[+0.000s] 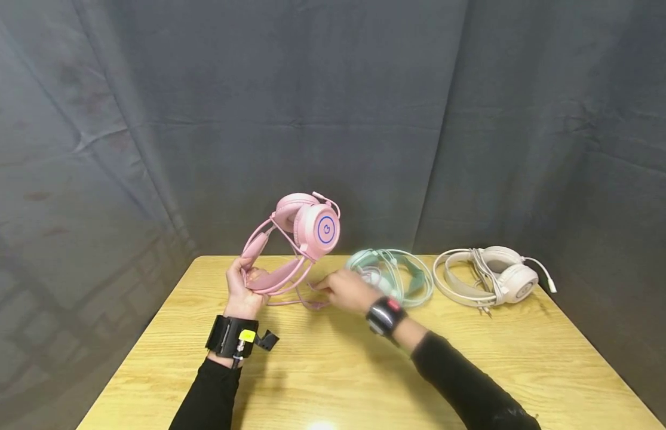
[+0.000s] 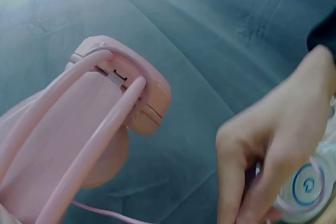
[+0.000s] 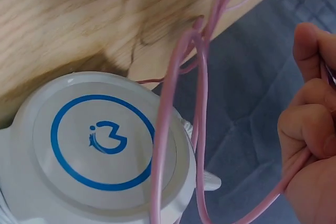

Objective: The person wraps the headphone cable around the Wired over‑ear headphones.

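Observation:
A pink headset (image 1: 300, 239) with a blue ring on its ear cup is held up above the wooden table (image 1: 333, 370). My left hand (image 1: 242, 289) grips its headband (image 2: 68, 145) at the lower end. My right hand (image 1: 346, 291) pinches the headset's pink cable (image 3: 197, 103) just right of it, fingers curled round the cord. In the right wrist view the cable loops hang in front of an ear cup (image 3: 100, 145) with a blue circle logo. In the left wrist view the right hand (image 2: 273, 140) shows at the right.
A mint green headset (image 1: 397, 275) lies on the table behind my right hand. A white headset (image 1: 494, 278) with a bundled cable lies at the back right. A dark cloth backdrop (image 1: 333, 119) hangs behind and beside the table.

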A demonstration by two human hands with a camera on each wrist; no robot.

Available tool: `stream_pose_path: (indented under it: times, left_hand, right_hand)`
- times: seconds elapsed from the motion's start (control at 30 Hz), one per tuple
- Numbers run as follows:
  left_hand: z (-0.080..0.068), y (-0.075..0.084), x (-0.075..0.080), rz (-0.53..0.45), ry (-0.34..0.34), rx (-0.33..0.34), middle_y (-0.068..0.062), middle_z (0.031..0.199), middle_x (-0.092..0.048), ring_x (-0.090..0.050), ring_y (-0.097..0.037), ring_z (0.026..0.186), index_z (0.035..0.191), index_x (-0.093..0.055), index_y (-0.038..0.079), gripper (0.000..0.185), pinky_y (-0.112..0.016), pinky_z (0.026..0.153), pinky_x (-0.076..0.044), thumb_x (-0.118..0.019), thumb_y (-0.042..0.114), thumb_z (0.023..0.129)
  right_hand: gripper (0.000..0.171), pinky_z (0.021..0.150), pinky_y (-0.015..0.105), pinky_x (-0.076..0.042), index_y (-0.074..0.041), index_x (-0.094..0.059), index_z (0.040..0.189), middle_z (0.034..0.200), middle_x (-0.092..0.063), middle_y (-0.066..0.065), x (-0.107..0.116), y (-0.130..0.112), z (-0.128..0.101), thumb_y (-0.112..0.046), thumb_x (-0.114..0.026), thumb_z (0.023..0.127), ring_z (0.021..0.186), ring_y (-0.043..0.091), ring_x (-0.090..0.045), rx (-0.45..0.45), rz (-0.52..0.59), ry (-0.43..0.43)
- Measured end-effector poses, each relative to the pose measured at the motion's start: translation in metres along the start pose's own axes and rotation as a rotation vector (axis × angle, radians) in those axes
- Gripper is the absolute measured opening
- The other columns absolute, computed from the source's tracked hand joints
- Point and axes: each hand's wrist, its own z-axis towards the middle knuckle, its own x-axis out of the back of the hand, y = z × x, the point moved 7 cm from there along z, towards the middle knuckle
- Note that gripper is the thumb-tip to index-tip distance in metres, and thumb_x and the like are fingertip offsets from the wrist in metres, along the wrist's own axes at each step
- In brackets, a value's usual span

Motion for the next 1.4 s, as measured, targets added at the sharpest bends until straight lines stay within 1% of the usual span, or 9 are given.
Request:
stream_pose_path:
  times: [0.07,0.23,0.43,0.57,0.73,0.9,1.1,1.27,1.4]
  left_hand:
    - [0.002,0.002,0.002,0.013,0.002,-0.027,0.006,0.041,-0.031,-0.03,-0.006,0.034,0.053,-0.033,0.016,0.04,-0.02,0.031,-0.031,-0.037,0.012,0.092]
    - [0.005,0.005,0.004,0.059,-0.002,-0.086,0.006,0.04,-0.03,-0.028,-0.005,0.033,0.051,-0.033,0.016,0.043,-0.019,0.03,-0.028,-0.036,0.013,0.094]
    - [0.004,0.006,0.003,0.114,-0.026,-0.121,0.006,0.037,-0.031,-0.028,-0.004,0.031,0.048,-0.033,0.017,0.047,-0.017,0.03,-0.024,-0.033,0.013,0.095]
    - [0.002,0.007,-0.001,0.169,-0.068,-0.16,0.007,0.036,-0.033,-0.027,-0.003,0.031,0.049,-0.035,0.017,0.048,-0.016,0.029,-0.023,-0.031,0.012,0.096]
    - [0.0,0.01,-0.004,0.279,-0.079,-0.24,0.008,0.035,-0.031,-0.024,-0.003,0.032,0.051,-0.034,0.018,0.046,-0.016,0.032,-0.02,-0.032,0.009,0.096]
    - [0.0,0.013,-0.004,0.371,-0.035,-0.32,0.009,0.036,-0.03,-0.027,-0.002,0.03,0.052,-0.033,0.019,0.044,-0.015,0.032,-0.021,-0.036,0.007,0.095]
    - [0.0,0.016,0.001,0.423,0.074,-0.393,0.01,0.039,-0.027,-0.028,-0.001,0.031,0.056,-0.038,0.017,0.038,-0.014,0.031,-0.022,-0.048,0.009,0.092]
    - [-0.003,0.017,0.002,0.474,0.132,-0.451,0.011,0.042,-0.028,-0.027,0.0,0.033,0.062,-0.039,0.017,0.033,-0.014,0.032,-0.023,-0.053,0.01,0.091]
    - [-0.006,0.02,0.001,0.501,0.138,-0.516,0.011,0.043,-0.028,-0.028,0.0,0.032,0.062,-0.038,0.018,0.035,-0.013,0.032,-0.023,-0.055,0.009,0.09]
  right_hand:
    - [0.021,0.047,0.018,-0.045,-0.021,-0.073,0.11,0.108,-0.074,-0.002,0.002,-0.001,-0.002,-0.015,-0.063,0.093,0.049,0.002,-0.05,-0.003,0.013,0.005]
    - [0.019,0.053,0.015,-0.047,-0.021,-0.073,0.11,0.107,-0.074,-0.002,0.005,-0.001,-0.008,-0.018,-0.063,0.094,0.054,-0.001,-0.053,-0.008,0.05,0.015]
    - [0.02,0.05,0.017,-0.048,-0.02,-0.072,0.112,0.1,-0.075,-0.002,0.011,-0.006,-0.014,-0.02,-0.062,0.095,0.051,0.001,-0.052,-0.009,0.084,0.007]
    - [0.019,0.05,0.016,-0.047,-0.02,-0.073,0.11,0.093,-0.074,-0.004,0.02,-0.013,-0.017,-0.02,-0.063,0.094,0.051,0.0,-0.051,0.027,0.071,0.043]
    - [0.017,0.051,0.015,-0.045,-0.019,-0.073,0.107,0.084,-0.072,-0.008,0.03,-0.021,-0.02,-0.02,-0.063,0.094,0.051,-0.002,-0.047,0.082,0.028,0.094]
    - [0.015,0.052,0.015,-0.042,-0.019,-0.074,0.105,0.075,-0.068,-0.009,0.037,-0.023,-0.024,-0.022,-0.063,0.095,0.051,-0.003,-0.045,0.074,-0.016,0.134]
    - [0.015,0.047,0.016,-0.041,-0.016,-0.074,0.1,0.061,-0.054,-0.013,0.041,-0.02,-0.028,-0.024,-0.063,0.095,0.047,-0.001,-0.042,0.038,-0.034,0.164]
    - [0.013,0.049,0.017,-0.042,-0.015,-0.074,0.096,0.063,-0.056,-0.014,0.044,-0.018,-0.028,-0.023,-0.065,0.094,0.049,-0.001,-0.045,0.032,-0.029,0.145]
    - [0.012,0.049,0.017,-0.041,-0.016,-0.074,0.092,0.064,-0.058,-0.013,0.051,-0.017,-0.027,-0.025,-0.065,0.093,0.049,0.0,-0.045,0.036,-0.032,0.149]
